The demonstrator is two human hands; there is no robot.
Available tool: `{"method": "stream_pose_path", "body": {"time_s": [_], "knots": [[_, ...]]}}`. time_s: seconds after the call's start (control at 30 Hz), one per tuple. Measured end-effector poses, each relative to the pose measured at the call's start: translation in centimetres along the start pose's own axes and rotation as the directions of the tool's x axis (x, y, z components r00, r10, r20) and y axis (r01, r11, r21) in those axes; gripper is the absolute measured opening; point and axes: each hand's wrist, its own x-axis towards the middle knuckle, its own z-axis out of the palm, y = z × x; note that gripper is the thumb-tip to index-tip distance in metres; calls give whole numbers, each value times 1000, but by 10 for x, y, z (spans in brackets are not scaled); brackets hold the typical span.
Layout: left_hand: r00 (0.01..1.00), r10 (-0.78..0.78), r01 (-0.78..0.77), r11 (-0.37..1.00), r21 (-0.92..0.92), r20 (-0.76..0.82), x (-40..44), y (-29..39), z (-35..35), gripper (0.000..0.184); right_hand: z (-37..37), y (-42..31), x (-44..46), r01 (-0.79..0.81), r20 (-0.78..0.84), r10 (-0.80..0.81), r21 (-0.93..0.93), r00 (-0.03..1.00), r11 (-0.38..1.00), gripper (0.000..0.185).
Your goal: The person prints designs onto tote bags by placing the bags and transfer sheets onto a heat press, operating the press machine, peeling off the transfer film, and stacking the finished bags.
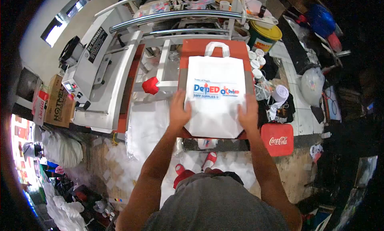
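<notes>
A white tote bag [216,117] lies flat, its looped handle at the far end and blue and red "DepED" print across the middle. Beneath it, the reddish-brown board [192,49] shows around the bag's edges. My left hand [180,112] rests at the bag's left edge, fingers stretched forward and thumb apart over the fabric. On the opposite edge is my right hand [249,114], likewise with fingers extended and thumb inward. Both hands are slightly blurred, and neither appears to grip the cloth.
Left of the board stands a white heat press machine [94,77], with a red cloth piece [151,86] nearby. Metal rails [176,16] cross behind. To the right are a yellow-lidded bucket [265,34], a white fabric roll [281,94] and a red Coca-Cola panel [277,140].
</notes>
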Motion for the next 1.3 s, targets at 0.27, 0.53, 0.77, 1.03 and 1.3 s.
{"method": "stream_pose_path", "body": {"time_s": [0.27, 0.53, 0.77, 1.03, 1.3], "knots": [[877, 88, 231, 785, 575, -473, 5, -149, -289, 38, -104, 57, -125, -485, -108, 479, -31, 871, 874, 27], [919, -238, 394, 528, 752, -314, 29, -245, -363, 42, -156, 55, -256, -638, -51, 637, -118, 769, 761, 31], [925, -261, 380, 669, 638, -277, 27, -155, -345, 30, -117, -43, -178, -547, 11, 547, 40, 837, 836, 23], [994, 52, 1, 874, 485, -96, -9, -84, -295, 44, 16, -245, -23, 7, 161, -77, 397, 984, 918, 28], [963, -268, 268, 963, -29, -21, -186, -51, -282, 6, 62, -406, 48, 398, 62, -459, 407, 886, 822, 31]]}}
